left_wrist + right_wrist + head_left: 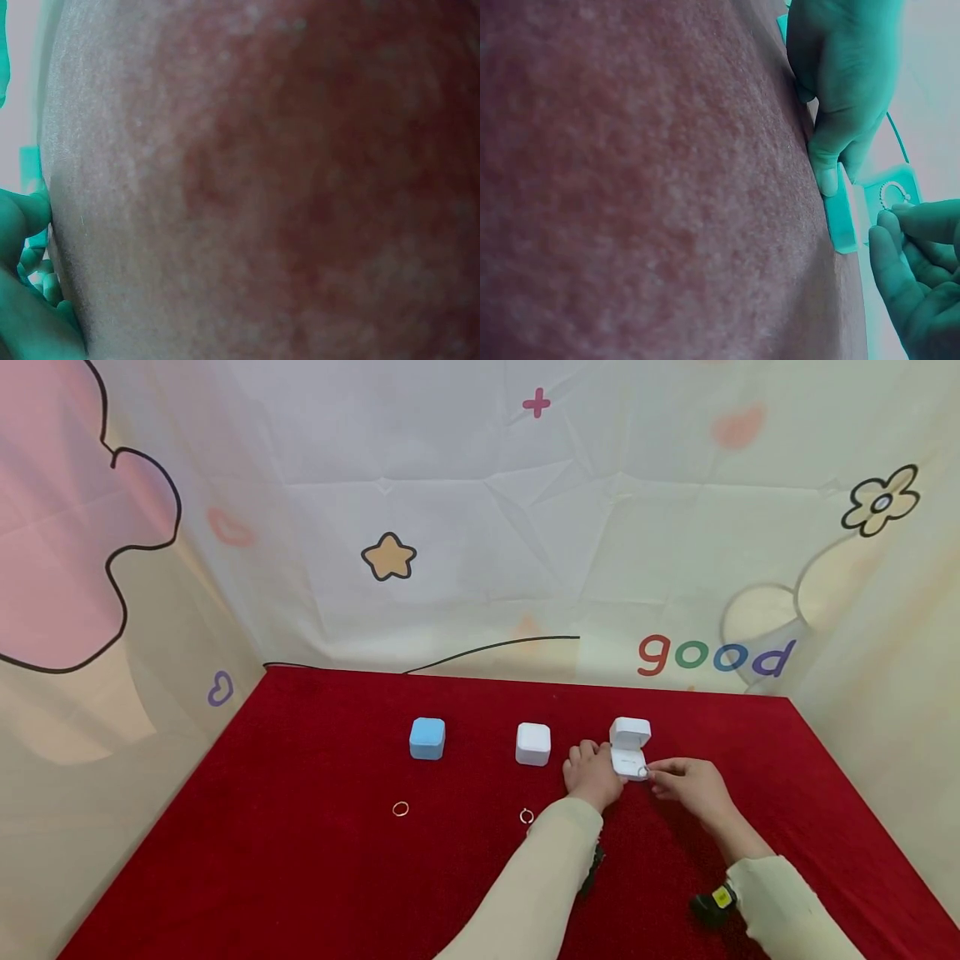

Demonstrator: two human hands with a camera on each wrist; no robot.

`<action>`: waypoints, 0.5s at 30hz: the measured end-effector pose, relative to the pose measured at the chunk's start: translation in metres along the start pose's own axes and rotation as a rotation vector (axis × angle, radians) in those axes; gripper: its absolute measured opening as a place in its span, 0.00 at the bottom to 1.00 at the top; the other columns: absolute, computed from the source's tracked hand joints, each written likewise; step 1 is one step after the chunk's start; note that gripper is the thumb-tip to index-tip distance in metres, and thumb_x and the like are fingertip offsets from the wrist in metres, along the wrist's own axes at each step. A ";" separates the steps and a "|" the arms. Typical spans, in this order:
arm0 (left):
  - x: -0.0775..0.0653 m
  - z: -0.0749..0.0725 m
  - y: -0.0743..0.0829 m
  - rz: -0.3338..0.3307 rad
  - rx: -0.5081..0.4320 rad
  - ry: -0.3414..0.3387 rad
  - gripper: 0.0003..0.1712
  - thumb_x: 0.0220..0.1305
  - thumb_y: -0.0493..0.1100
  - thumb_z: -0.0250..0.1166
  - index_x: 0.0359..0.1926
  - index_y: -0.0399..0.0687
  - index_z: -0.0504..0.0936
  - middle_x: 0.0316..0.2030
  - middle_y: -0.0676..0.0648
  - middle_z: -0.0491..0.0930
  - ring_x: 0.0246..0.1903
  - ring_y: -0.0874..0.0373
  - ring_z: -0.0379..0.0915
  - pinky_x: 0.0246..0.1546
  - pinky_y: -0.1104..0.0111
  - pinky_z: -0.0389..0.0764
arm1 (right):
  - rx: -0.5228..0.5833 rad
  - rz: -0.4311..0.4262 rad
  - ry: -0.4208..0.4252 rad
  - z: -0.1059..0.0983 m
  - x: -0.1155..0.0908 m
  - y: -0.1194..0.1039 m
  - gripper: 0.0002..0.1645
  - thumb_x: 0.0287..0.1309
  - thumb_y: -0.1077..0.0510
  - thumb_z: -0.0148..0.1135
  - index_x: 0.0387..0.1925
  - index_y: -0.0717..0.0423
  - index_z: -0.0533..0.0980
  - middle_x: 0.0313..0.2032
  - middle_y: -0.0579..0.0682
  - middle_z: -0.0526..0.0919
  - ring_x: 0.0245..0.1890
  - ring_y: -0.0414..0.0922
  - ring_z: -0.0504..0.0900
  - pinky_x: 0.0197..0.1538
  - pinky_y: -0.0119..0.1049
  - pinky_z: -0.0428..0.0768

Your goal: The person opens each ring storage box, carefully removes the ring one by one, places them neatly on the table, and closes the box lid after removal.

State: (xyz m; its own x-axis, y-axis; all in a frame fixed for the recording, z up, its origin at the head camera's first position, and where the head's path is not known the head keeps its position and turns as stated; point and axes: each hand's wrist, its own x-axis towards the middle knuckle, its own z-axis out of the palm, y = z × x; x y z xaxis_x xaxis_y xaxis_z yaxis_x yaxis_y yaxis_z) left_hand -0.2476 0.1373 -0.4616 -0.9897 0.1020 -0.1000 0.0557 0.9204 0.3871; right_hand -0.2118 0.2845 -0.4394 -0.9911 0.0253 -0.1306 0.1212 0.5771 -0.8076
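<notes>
On the right of the red cloth stands a white ring box [627, 760] with its lid raised. My left hand [590, 772] holds it at its left side, thumb against the front, as the right wrist view also shows. Between thumb and fingertips my right hand [693, 785] pinches a ring [883, 196] that looks beaded, over the front right of the box's white insert. Whether the ring touches the insert, I cannot tell. The left wrist view is mostly filled by blurred cloth, with part of a hand [30, 315] at the left edge.
A closed white box [533, 744] stands left of my left hand, and a closed blue box [427, 739] farther left. One ring [401, 809] lies before the blue box. Another ring [527, 816] lies near my left sleeve. A printed curtain [465, 527] hangs behind.
</notes>
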 end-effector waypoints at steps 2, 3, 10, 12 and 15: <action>-0.001 0.000 0.000 0.001 0.002 0.003 0.31 0.66 0.57 0.68 0.68 0.61 0.75 0.59 0.55 0.73 0.53 0.62 0.64 0.52 0.72 0.68 | 0.002 -0.001 -0.007 0.000 -0.002 0.000 0.20 0.69 0.63 0.60 0.54 0.78 0.78 0.41 0.65 0.89 0.30 0.36 0.84 0.37 0.30 0.87; -0.001 -0.001 0.001 0.002 0.005 0.006 0.30 0.66 0.57 0.68 0.68 0.61 0.75 0.59 0.55 0.73 0.52 0.62 0.64 0.52 0.72 0.69 | 0.001 -0.002 -0.011 0.001 -0.003 0.000 0.20 0.69 0.63 0.60 0.54 0.78 0.78 0.41 0.65 0.89 0.30 0.36 0.84 0.37 0.31 0.87; -0.003 -0.003 0.001 -0.004 0.006 0.013 0.28 0.66 0.57 0.68 0.66 0.61 0.77 0.58 0.56 0.74 0.52 0.62 0.64 0.52 0.72 0.68 | 0.021 -0.006 -0.028 0.003 -0.010 0.000 0.20 0.70 0.64 0.60 0.54 0.78 0.78 0.41 0.61 0.90 0.30 0.38 0.85 0.38 0.31 0.88; -0.003 -0.002 0.001 -0.004 -0.003 0.012 0.28 0.66 0.57 0.68 0.66 0.61 0.77 0.58 0.55 0.74 0.52 0.62 0.64 0.51 0.72 0.68 | 0.025 -0.002 -0.032 0.003 -0.011 0.000 0.19 0.70 0.64 0.60 0.54 0.78 0.78 0.40 0.60 0.90 0.31 0.38 0.86 0.38 0.32 0.88; -0.003 -0.002 0.000 -0.004 -0.006 0.012 0.29 0.66 0.57 0.68 0.66 0.61 0.77 0.58 0.55 0.74 0.52 0.62 0.64 0.52 0.72 0.68 | 0.021 0.004 -0.035 0.004 -0.014 0.001 0.19 0.70 0.63 0.60 0.53 0.78 0.78 0.40 0.60 0.90 0.31 0.39 0.86 0.38 0.32 0.88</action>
State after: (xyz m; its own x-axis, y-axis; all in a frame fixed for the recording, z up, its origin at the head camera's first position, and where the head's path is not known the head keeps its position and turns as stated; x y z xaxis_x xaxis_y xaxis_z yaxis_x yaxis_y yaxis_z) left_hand -0.2453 0.1366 -0.4593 -0.9914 0.0938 -0.0910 0.0508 0.9183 0.3926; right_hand -0.1973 0.2810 -0.4408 -0.9881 -0.0010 -0.1537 0.1268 0.5596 -0.8190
